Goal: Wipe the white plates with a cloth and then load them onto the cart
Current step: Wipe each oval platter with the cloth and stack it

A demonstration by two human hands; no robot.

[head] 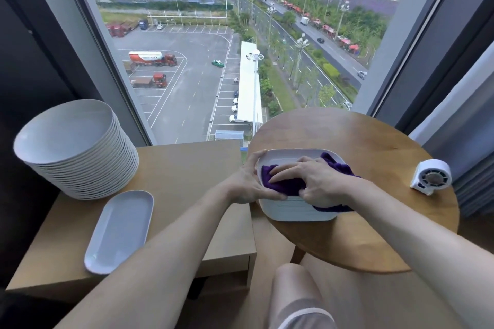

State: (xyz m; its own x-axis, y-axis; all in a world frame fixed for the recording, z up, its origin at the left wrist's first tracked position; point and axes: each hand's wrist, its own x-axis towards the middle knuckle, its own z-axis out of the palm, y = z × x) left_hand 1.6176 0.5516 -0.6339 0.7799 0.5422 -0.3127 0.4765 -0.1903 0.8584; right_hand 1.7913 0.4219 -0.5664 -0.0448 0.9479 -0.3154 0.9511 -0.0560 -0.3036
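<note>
- Head view: a stack of white rounded-square plates [299, 212] sits at the near left edge of the round wooden table [361, 147], lower middle of the frame.
- The left hand [248, 184] grips the stack's left corner, thumb along the near side and fingers over the far rim.
- The right hand [312, 181] is curled around a bunched purple cloth [283, 184], pressing it into the top plate.
- The plates look glazed and rigid, so probably heavy as a stack, slippery and chip-prone. Lifting one at a time by opposite rims seems safest.
- The cloth is soft and limp and will bunch under the palm.
- More white ware waits at the left: a tall pile of round white plates [80, 147] and a long oval white plate [120, 230] on a low pale-wood cabinet [187, 168].
- No cart is plainly in view, and the hands and cloth hide most of the top plate.
- The plate count in the stack is unclear.
</note>
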